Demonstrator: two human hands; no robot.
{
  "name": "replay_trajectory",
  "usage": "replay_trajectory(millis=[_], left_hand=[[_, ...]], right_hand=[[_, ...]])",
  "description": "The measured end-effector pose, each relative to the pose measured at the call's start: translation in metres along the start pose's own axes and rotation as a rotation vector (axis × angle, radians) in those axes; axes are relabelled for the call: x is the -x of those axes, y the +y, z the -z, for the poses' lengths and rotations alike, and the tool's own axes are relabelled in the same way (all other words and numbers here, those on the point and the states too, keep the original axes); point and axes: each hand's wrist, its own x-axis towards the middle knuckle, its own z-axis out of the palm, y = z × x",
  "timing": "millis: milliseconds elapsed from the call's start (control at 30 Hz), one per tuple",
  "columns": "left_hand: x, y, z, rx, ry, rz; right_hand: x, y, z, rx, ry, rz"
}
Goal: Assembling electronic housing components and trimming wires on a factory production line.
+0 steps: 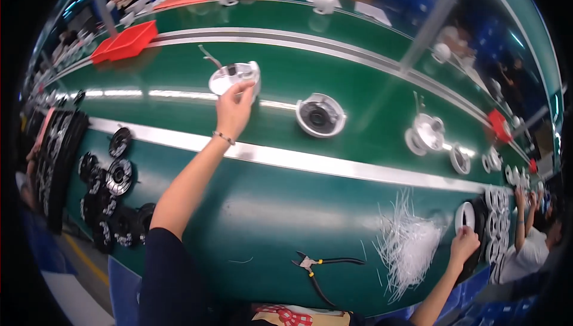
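Left hand, arm stretched far forward over the steel rail, is clamped on the near rim of a white round housing that sits on the far green belt; the fingers curl over the rim and the thumb seems to sit below it, though the exact pinch is partly hidden by the hand itself. Right hand is closed on a white ring at the right end of the bench, beside a stack of similar rings and a heap of white ties. Doing this grip well probably means holding the housing by rim and wall together rather than the thin lip alone, keeping it level, and minding the thin wire that trails from its far left side so it does not snag. The housing is a shallow cup with its open face turned up and slightly toward the person; being round, it has no real long axis across the belt, and its short axis runs roughly upright. Only the wire gives it a direction, pointing up and left, away from the person. Pliers lie untouched on the near bench.
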Motion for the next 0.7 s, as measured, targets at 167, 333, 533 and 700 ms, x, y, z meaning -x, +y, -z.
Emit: replay_trajectory(millis=[167, 333, 533, 700], left_hand=[[-0.032, 0.003, 0.120, -0.185, 0.063, -0.028], [-0.004, 0.048, 0.220, -0.530, -0.481, 0.162], [0.094, 0.072, 0.279, -1.079, -0.862, 0.216], [0.117, 0.043, 0.282, -1.255, -0.967, 0.303]], right_hand=[[0.008, -0.119, 0.074, -0.643, -0.075, 0.230], [0.037, -0.211, 0.091, -0.905, -0.210, 0.799], [0.056, -0.278, 0.072, -0.976, -0.368, 1.145], [0.050, -0.300, 0.050, -0.904, -0.388, 1.149]])
